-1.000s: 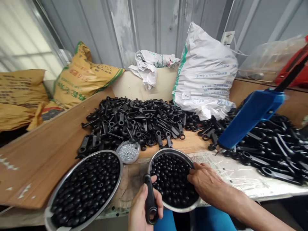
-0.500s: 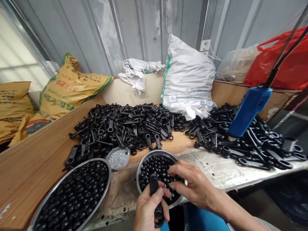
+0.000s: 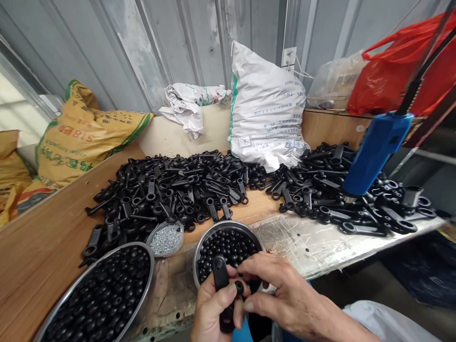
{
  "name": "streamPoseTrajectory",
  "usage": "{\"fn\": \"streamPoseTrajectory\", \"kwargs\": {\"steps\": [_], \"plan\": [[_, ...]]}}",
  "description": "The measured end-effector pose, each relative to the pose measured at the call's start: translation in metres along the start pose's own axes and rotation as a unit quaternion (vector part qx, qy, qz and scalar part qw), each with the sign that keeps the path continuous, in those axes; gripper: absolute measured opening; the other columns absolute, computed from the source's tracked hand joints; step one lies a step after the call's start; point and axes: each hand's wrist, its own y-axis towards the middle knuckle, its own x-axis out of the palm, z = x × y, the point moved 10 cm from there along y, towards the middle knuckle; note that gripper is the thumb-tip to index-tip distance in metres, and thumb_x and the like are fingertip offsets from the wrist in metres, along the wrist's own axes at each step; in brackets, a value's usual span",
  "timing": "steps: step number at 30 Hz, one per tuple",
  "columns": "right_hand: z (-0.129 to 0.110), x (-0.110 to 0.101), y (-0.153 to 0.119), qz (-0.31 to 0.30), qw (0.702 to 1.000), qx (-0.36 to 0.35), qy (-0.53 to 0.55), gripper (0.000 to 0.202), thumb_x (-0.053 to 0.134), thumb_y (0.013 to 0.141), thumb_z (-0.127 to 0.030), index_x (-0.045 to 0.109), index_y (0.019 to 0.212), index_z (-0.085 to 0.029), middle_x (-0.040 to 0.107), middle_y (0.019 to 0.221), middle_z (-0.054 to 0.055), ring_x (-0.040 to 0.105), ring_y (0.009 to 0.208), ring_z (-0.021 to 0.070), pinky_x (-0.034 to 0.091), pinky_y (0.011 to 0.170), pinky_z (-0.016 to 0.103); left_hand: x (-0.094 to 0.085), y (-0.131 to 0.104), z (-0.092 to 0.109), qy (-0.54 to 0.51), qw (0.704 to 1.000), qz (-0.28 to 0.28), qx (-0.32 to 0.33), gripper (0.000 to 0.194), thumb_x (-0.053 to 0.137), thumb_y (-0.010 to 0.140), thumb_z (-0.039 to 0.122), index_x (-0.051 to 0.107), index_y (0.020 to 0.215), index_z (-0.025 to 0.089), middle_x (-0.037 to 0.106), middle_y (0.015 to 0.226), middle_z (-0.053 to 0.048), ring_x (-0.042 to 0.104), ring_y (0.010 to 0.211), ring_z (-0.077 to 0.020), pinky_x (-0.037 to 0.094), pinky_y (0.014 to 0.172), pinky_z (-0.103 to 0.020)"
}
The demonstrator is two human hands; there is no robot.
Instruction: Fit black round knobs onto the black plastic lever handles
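My left hand (image 3: 215,304) is closed around a black crank handle (image 3: 221,273), its flat arm pointing up and away from me. Beside the handle, at the left fingertips, is a small black ball knob (image 3: 239,287) with a hole in it. The thumb and forefinger of my right hand (image 3: 281,289) close on this knob from the right; the exact contact is partly hidden. Just beyond both hands sits a round metal bowl (image 3: 196,259) of black ball knobs, its near side covered by my fingers.
A larger metal bowl (image 3: 151,266) of black knobs stands left, beside a small tub of silvery pins (image 3: 166,240). Heaps of black handles (image 3: 171,185) cover the back of the bench. A blue electric screwdriver (image 3: 377,154) hangs at right. A white sack (image 3: 267,104) leans behind.
My right hand has come from over the bowl towards my left hand, and a ball knob now shows beside the handle. The view has shifted slightly right.
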Motion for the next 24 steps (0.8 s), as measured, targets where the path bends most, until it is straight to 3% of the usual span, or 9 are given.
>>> {"fn": "streamPoseTrajectory", "kwargs": {"steps": [4,9,13,17,20,24], "plan": [[-0.007,0.015,0.001,-0.081,0.994,0.023,-0.072,0.004,0.060,0.078,-0.016,0.062,0.078,-0.019,0.060,0.078,0.000,0.053,0.076,0.0143,0.039,0.069,0.024,-0.007,0.000,-0.004,0.050,0.999,0.003,-0.018,0.036,0.074,0.059,0.022,0.064,0.093,0.023,0.061,0.055,0.002,0.042,0.031,-0.0029,0.028,0.036,-0.014],[-0.001,0.027,-0.002,-0.147,0.977,0.051,-0.144,0.007,0.055,0.079,-0.013,0.058,0.074,-0.017,0.060,0.081,0.002,0.053,0.076,0.0153,0.039,0.066,0.025,-0.010,0.002,-0.016,0.094,0.995,-0.009,-0.039,0.038,0.075,0.058,0.028,0.064,0.094,0.019,0.058,0.054,0.002,0.040,0.031,-0.0032,0.026,0.034,-0.015],[0.006,0.010,0.000,-0.058,0.994,0.041,-0.084,0.009,0.048,0.082,-0.014,0.057,0.080,-0.017,0.058,0.075,0.001,0.053,0.070,0.0130,0.040,0.066,0.023,-0.011,0.004,0.005,0.075,0.996,-0.001,0.042,0.039,0.062,0.070,0.045,0.065,0.097,0.017,0.060,0.059,-0.002,0.046,0.038,-0.0053,0.029,0.041,-0.016],[0.016,-0.004,0.001,0.061,0.996,0.043,0.054,0.010,0.049,0.083,-0.023,0.054,0.090,-0.018,0.058,0.072,0.000,0.052,0.065,0.0115,0.041,0.061,0.022,-0.022,0.000,0.017,0.049,0.995,0.053,0.068,0.035,0.064,0.070,0.041,0.067,0.095,0.016,0.060,0.059,-0.004,0.051,0.045,-0.0100,0.036,0.044,-0.019],[0.025,0.008,0.003,0.086,0.974,0.070,0.199,0.016,0.052,0.083,-0.029,0.053,0.094,-0.018,0.061,0.074,0.001,0.054,0.064,0.0119,0.044,0.058,0.022,-0.024,-0.004,0.021,0.036,0.993,0.071,0.085,0.038,0.071,0.063,0.038,0.066,0.098,0.024,0.061,0.059,-0.002,0.054,0.043,-0.0126,0.037,0.039,-0.020],[0.037,0.033,0.007,0.097,0.909,0.118,0.389,0.022,0.059,0.079,-0.033,0.056,0.090,-0.015,0.062,0.066,0.002,0.052,0.053,0.0089,0.043,0.050,0.019,-0.022,-0.008,0.028,0.029,0.990,0.074,0.121,0.036,0.073,0.062,0.038,0.067,0.097,0.030,0.061,0.057,0.000,0.047,0.034,-0.0043,0.029,0.037,-0.013]]}}
